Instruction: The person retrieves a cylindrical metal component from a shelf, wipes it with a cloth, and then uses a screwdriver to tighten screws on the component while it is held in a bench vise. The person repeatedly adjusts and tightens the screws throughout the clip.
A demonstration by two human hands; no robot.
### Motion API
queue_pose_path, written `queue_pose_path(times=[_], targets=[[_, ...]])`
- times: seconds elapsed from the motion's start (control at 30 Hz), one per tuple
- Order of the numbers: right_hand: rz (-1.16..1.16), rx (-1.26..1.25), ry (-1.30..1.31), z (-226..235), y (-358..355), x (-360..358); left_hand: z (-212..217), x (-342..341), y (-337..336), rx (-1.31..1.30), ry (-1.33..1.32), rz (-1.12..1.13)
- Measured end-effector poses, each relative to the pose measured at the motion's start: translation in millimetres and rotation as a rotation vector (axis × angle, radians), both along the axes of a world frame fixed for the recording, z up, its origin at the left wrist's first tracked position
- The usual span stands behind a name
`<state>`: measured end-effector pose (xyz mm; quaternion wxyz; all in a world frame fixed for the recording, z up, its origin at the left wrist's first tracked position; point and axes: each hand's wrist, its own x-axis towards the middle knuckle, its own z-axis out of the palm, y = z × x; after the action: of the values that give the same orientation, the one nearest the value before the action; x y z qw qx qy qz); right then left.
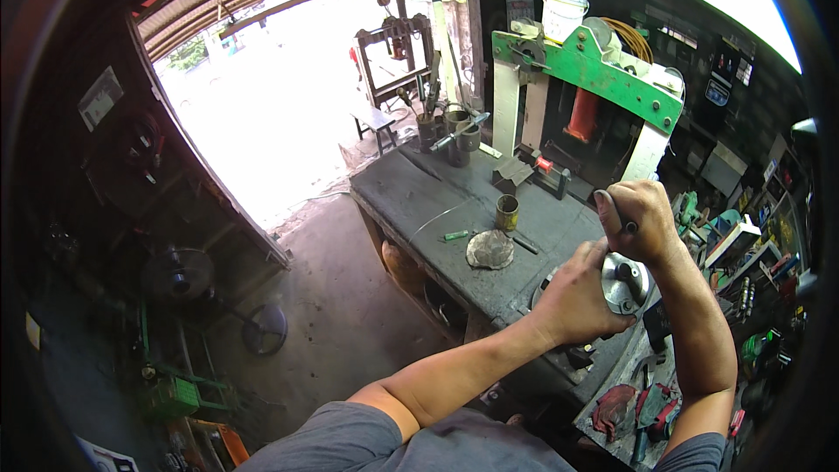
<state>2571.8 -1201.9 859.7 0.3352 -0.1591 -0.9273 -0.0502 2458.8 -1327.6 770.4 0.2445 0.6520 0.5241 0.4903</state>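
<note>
My left hand (575,293) is wrapped round the side of a round silver metal part (622,304) with a dark raised centre, at the right end of the workbench. Just above it, my right hand (645,217) is closed in a fist round a dark rod-like handle (630,228), whose round end shows by the thumb. The handle's other end is hidden, so I cannot tell whether it touches the metal part. To the left on the bench are a flat round stone-like slab (489,250), a yellowish can (507,212) and a small green tool (455,235).
A green and white press frame (587,77) rises behind the bench (411,201). Cylindrical metal pots (463,142) and a red-and-black vise-like tool (549,173) sit at its far side. Red-and-dark gloves (616,411) lie near my right forearm. Cluttered tools fill the right side.
</note>
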Motion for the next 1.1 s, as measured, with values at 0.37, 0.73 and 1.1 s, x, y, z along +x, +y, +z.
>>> queue_pose_path(times=[0.37,0.73,1.1], targets=[[-0.109,-0.034,0.035,-1.3,-9.7,-4.9,-2.6,0.2,2.0,0.018,-0.015,-0.006],[-0.075,-0.050,-0.252,12.0,-2.5,7.0,-1.8,-1.2,6.6,0.004,0.088,-0.013],[0.132,0.037,-0.489,30.8,20.0,29.5,-2.0,5.2,6.4,-0.111,0.105,0.028]])
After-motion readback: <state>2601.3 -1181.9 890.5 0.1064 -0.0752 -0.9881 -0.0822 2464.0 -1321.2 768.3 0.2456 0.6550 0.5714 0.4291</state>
